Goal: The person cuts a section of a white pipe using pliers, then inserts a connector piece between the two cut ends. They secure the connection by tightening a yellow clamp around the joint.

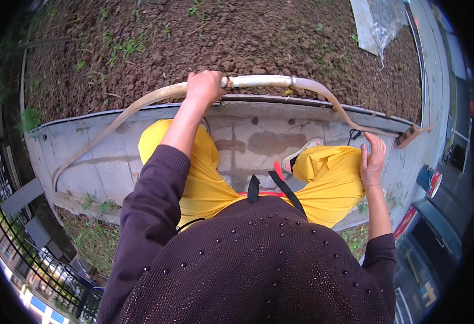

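Note:
My left hand (204, 86) is wrapped round a long, pale beige hose (156, 97) at the edge of the soil bed. Just right of that hand, a straight white pipe section (261, 81) is joined into the hose, with a brownish band at one end and a ring at the other. On both sides the hose bends down to the paving. My right hand (373, 161) is beside my right thigh, thumb apart from the loosely bent fingers, with nothing visible in it. A small black tie (354, 135) lies close to its fingertips.
Brown clumpy soil (237, 43) with small weeds lies beyond a low concrete kerb (280, 110). Clear plastic sheeting (380, 27) is at the far right. A brick (407, 137) sits by the hose's right end, and a bucket (428, 179) stands farther right. A fence (10, 216) runs along the left.

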The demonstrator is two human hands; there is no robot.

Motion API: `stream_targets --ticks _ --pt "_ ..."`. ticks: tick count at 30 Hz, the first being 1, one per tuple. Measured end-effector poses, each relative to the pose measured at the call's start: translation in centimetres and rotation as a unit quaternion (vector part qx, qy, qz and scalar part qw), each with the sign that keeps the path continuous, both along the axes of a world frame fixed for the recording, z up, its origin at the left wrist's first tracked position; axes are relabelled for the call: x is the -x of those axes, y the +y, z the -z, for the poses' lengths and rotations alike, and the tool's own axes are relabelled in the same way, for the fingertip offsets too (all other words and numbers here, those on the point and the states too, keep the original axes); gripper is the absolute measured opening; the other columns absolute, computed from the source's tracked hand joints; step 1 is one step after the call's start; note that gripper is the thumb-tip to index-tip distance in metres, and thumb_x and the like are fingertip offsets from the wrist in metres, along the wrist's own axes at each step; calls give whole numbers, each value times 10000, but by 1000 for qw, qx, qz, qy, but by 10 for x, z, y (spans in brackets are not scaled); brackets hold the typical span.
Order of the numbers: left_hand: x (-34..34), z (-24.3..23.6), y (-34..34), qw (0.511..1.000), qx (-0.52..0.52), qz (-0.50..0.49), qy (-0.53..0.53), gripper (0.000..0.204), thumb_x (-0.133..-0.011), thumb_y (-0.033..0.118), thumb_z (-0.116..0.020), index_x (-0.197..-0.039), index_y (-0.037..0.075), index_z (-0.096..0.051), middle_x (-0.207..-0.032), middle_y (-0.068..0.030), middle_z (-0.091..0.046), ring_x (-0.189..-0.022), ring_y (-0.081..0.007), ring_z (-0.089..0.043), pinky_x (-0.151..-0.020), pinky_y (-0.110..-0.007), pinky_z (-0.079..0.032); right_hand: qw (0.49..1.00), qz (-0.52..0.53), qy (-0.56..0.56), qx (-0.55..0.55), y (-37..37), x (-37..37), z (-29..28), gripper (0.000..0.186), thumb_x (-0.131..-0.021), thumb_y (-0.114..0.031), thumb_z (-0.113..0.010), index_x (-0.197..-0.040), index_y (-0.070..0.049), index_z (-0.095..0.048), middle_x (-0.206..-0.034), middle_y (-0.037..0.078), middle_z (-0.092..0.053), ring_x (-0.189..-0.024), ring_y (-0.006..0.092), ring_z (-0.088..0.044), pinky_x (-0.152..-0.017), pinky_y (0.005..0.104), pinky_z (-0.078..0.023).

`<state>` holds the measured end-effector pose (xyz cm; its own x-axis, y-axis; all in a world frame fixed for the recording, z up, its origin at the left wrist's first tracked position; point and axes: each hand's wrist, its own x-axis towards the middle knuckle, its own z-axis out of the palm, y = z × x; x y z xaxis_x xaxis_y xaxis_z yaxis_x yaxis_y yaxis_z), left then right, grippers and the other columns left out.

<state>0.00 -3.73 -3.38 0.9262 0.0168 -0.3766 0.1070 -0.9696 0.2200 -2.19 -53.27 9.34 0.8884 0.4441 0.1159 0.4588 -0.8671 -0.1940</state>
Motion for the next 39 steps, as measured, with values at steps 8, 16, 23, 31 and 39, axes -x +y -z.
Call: stream_targets --ticks 8,16,23,31,39 --pt "-25 7 -13 999 26 -23 28 271 -770 209 -757 -978 60 -669 -963 -125 -711 -973 -333 -667 -832 -468 -457 968 163 185 -40 -39 19 -1 281 -977 -103 -517 -1237 -14 -575 -1202 130 -630 -1213 339 -526 -1109 452 -357" --pt "-38 14 -16 996 37 -60 61 288 -758 166 -783 -944 13 -626 -908 -174 -666 -894 -384 -635 -815 -466 -457 963 127 236 -14 -40 -6 6 329 -989 -188 -477 -1237 8 -568 -1198 154 -644 -1188 359 -542 -1120 505 -343" --pt "-33 13 -33 994 2 -98 52 355 -752 128 -793 -1068 23 -669 -979 -146 -686 -979 -332 -642 -888 -428 -452 951 90 295 -10 -31 -23 2 316 -968 -193 -484 -1205 1 -561 -1169 176 -647 -1112 330 -596 -1087 526 -359" --pt "-2 11 -55 995 17 -96 17 278 -761 97 -772 -998 40 -638 -910 -121 -637 -901 -343 -601 -855 -437 -439 920 75 384 0 -22 -3 -16 286 -959 -220 -520 -1152 -14 -571 -1131 177 -648 -1067 335 -600 -1060 532 -373" --pt "25 6 -75 994 17 -110 23 204 -777 99 -744 -936 41 -630 -861 -107 -624 -866 -328 -579 -868 -429 -419 898 95 430 2 -7 32 -15 225 -850 -21 -644 -1073 -28 -613 -1042 133 -658 -968 339 -610 -940 452 -434"
